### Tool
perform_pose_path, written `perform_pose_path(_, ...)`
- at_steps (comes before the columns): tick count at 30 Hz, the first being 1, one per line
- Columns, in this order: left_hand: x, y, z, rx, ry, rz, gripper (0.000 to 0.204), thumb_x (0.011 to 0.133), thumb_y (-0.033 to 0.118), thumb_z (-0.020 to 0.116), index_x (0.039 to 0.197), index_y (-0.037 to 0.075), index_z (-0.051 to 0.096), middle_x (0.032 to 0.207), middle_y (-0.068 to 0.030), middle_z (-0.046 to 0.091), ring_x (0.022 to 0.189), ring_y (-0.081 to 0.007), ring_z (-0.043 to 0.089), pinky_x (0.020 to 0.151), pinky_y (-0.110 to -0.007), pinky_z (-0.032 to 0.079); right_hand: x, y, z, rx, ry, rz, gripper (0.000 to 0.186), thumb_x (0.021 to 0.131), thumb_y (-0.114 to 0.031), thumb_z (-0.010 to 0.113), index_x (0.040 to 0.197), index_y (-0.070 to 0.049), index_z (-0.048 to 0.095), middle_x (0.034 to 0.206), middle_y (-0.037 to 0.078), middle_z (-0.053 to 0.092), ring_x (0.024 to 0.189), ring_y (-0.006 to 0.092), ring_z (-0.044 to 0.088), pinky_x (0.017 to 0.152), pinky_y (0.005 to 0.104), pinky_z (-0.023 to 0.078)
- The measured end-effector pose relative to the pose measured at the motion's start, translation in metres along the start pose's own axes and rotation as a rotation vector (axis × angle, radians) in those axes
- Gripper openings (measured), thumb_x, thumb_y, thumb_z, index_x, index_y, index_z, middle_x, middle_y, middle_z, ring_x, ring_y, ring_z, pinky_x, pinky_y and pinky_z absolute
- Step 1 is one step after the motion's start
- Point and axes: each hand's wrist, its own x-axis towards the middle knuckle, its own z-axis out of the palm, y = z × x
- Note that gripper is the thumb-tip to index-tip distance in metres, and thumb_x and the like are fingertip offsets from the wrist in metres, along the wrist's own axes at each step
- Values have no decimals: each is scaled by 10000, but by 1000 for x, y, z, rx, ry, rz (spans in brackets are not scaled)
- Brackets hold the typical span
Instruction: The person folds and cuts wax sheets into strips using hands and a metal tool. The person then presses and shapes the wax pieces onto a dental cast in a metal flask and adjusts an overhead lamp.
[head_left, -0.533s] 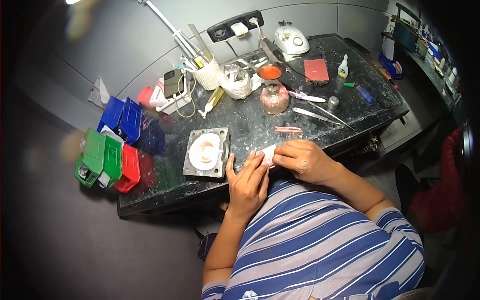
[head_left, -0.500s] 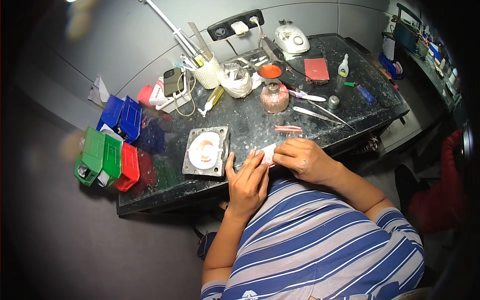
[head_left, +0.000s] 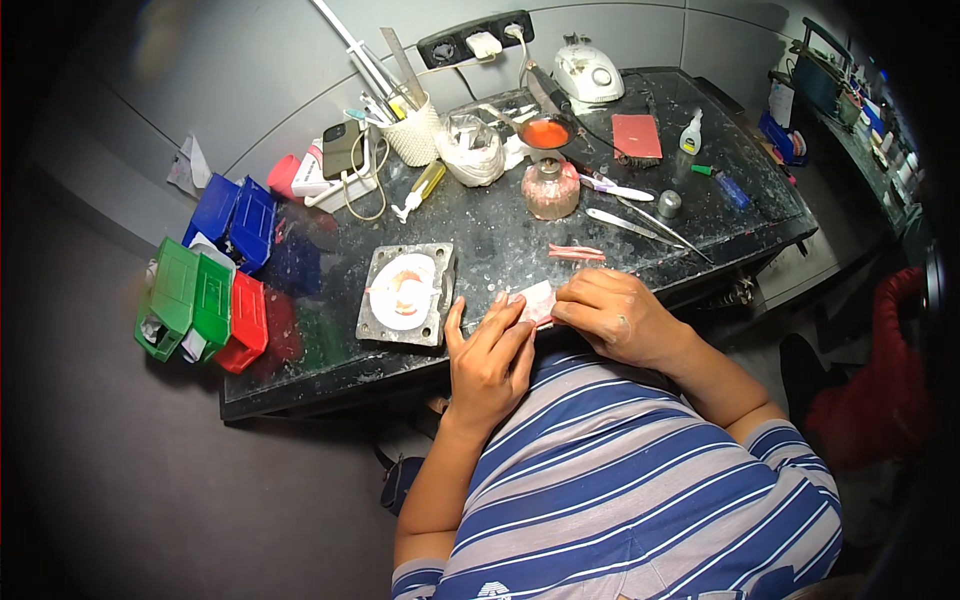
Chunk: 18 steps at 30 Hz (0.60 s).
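Near the table's front edge lies a small pale pink-and-white sheet [head_left: 537, 301] between my hands. My left hand [head_left: 488, 358] rests with its fingers stretched out and apart, fingertips on the sheet's left edge. My right hand [head_left: 612, 312] is closed in a pinch at the sheet's right edge, its fingertips partly hidden. Just beyond are pink wax strips [head_left: 576, 252]. To the left of my left hand sits a square metal flask half [head_left: 440, 292] filled with white plaster [head_left: 398, 312], which has a pinkish hollow in its middle.
Farther back stand a pink spirit burner [head_left: 550, 195], a pan of red liquid [head_left: 546, 133], and a plastic bag [head_left: 470, 155]. A knife [head_left: 632, 226], a red wax sheet [head_left: 637, 136] and a small bottle [head_left: 690, 133] lie right. Coloured bins [head_left: 245, 320] line the left edge.
My right hand has shifted slightly right, and more of the sheet shows between my hands. The view has tilted a little.
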Motion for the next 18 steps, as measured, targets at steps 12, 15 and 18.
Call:
perform_pose_path(12, 1, -2, 1, -10, 2, 12, 178, 913, 88, 831, 1087, 72, 801, 1278, -108, 796, 1271, -317, 752, 1246, -634, 304, -2, 5, 4, -51, -22, -19, 251, 860, -94, 718, 1098, -14, 725, 1037, 94, 723, 963, 282, 704, 822, 419, 571)
perform_pose_path(15, 3, 0, 0, -2, 7, -11, 125, 920, 64, 837, 1038, 91, 804, 1255, -100, 813, 1274, -297, 754, 1262, -580, 308, -1, 4, 4, -51, -28, -13, 246, 854, -90, 718, 1087, -11, 723, 1039, 98, 723, 966, 285, 700, 828, 421, 571)
perform_pose_path(18, 1, -2, 0, -4, 6, -9, 136, 929, 68, 833, 1058, 84, 794, 1254, -102, 813, 1275, -298, 754, 1261, -584, 309, 0, 2, 1, -43, -42, 13, 219, 861, -83, 748, 1067, -14, 722, 1043, 103, 721, 965, 293, 695, 830, 423, 572)
